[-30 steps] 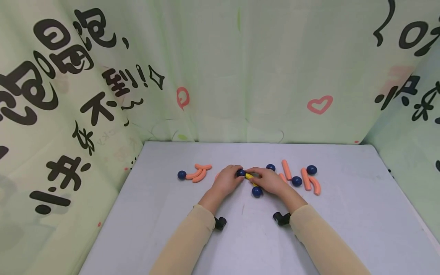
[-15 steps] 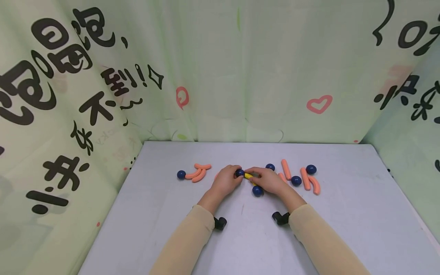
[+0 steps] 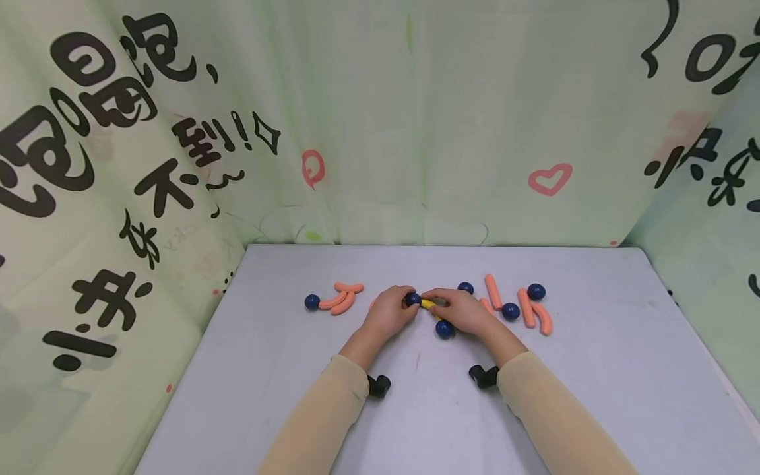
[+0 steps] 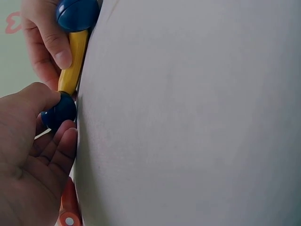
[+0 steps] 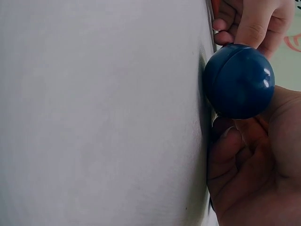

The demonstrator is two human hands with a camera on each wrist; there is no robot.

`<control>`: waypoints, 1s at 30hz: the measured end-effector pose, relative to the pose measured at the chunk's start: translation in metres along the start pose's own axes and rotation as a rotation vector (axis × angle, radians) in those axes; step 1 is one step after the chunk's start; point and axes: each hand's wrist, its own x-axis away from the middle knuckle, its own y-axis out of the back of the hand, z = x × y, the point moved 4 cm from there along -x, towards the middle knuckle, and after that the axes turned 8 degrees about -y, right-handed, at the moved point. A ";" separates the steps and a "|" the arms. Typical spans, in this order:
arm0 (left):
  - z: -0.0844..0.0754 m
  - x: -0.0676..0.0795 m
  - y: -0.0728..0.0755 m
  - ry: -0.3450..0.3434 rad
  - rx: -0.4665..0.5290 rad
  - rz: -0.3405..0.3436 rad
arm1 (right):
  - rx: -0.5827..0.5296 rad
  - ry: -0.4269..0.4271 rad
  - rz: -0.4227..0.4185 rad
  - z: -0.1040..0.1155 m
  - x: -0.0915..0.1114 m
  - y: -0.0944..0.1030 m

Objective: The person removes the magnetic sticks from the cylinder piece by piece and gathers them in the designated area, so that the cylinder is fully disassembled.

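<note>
My left hand (image 3: 388,313) pinches a dark blue ball (image 3: 412,299) between thumb and fingers at the middle of the table. A yellow rod (image 4: 73,66) runs from that ball to a second blue ball (image 3: 444,329), which lies nearer me. With thumb and fingers my right hand (image 3: 466,313) holds the yellow rod between the two balls. In the right wrist view the second ball (image 5: 239,81) hides the rod and part of the right hand's grip. An orange rod (image 4: 69,207) with a pale round spot on its end lies beside the left hand.
On the white table (image 3: 415,415), a blue ball (image 3: 312,302) and several curved orange rods (image 3: 342,303) lie to the left. More blue balls (image 3: 510,311) and straight and curved orange rods (image 3: 526,308) lie right of the right hand. A printed curtain (image 3: 463,132) stands behind.
The head view has shifted very slightly. Both hands keep their hold on the blue ball and yellow rod, with almost no visible movement.
</note>
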 end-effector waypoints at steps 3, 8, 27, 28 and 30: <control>0.000 0.001 0.001 0.001 -0.001 -0.001 | 0.003 -0.005 -0.001 0.001 0.000 0.000; -0.001 0.002 0.003 0.005 -0.002 -0.004 | 0.005 -0.015 0.003 0.003 0.000 0.000; 0.010 0.003 0.005 0.092 0.041 -0.044 | -0.004 0.010 -0.004 0.002 -0.001 0.002; 0.011 0.004 0.006 0.095 0.041 -0.040 | -0.008 0.003 -0.002 0.001 -0.001 0.002; 0.014 0.004 0.006 0.105 0.034 -0.036 | -0.014 0.002 0.005 0.000 0.000 0.001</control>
